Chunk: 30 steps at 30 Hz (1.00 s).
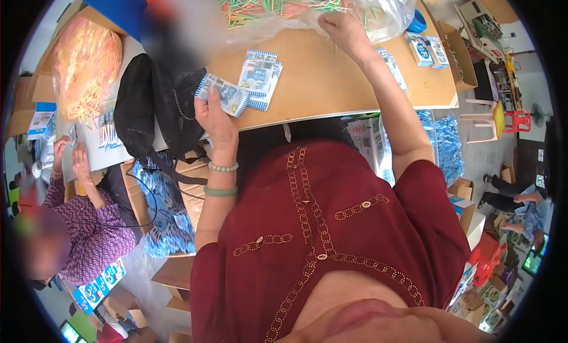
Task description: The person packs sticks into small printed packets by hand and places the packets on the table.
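Observation:
My left hand (216,123) pinches a blue-and-white printed packet (223,94) by its lower edge, above the tan tabletop. Just behind it, a few similar packets (258,71) lie overlapped on the table. My right hand (345,32) is closed at the near edge of a clear plastic bag (387,5). Thin sticks (278,4) in green, red and yellow lie heaped in that bag. What the right fingers hold, if anything, is too small to make out. Another packet (391,69) lies partly behind my right forearm.
Small blue-and-white boxes (419,49) and a blue tape roll (416,22) stand at the table's right end. A black bag (137,103) sits at the left. Beyond it a co-worker's hands (80,162) work beside a bag of orange sticks (89,65). Blue packets (449,147) fill a container below right.

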Tool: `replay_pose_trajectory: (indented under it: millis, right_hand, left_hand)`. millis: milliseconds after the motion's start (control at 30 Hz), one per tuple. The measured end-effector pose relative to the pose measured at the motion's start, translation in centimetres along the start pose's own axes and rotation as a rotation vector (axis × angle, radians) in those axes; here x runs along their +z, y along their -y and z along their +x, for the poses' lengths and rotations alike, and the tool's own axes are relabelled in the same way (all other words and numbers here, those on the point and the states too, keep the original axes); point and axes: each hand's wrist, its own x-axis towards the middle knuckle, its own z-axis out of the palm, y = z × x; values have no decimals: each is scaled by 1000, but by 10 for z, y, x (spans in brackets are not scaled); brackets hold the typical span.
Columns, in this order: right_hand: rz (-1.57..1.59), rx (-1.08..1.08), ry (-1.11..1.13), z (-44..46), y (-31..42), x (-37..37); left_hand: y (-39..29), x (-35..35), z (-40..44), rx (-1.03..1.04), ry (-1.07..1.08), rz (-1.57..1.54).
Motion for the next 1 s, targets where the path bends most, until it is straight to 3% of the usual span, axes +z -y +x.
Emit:
replay_pose_trajectory:
  millis: [100,200,300,333,433,700,1000]
  right_hand:
    - [-195,13,78,64,-6,21]
    - [-377,-118,210,118,-34,61]
    - [-255,-508,-236,146,-39,81]
    - [-255,-517,-236,159,-43,87]
    - [-436,-198,262,191,-50,99]
    - [-545,-227,100,176,-11,69]
    - [-471,-122,37,177,-33,70]
  left_hand:
    - [-1,-2,-2,-3,-13,-18]
    - [-1,-3,-1,-15,-8,-30]
    - [-2,0,-1,-35,-4,36]
    - [-2,1,-1,-28,-8,33]
    - [-4,4,-3,-12,-4,114]
    - [-6,6,-4,-47,0,108]
    - [-6,6,-5,-37,-7,108]
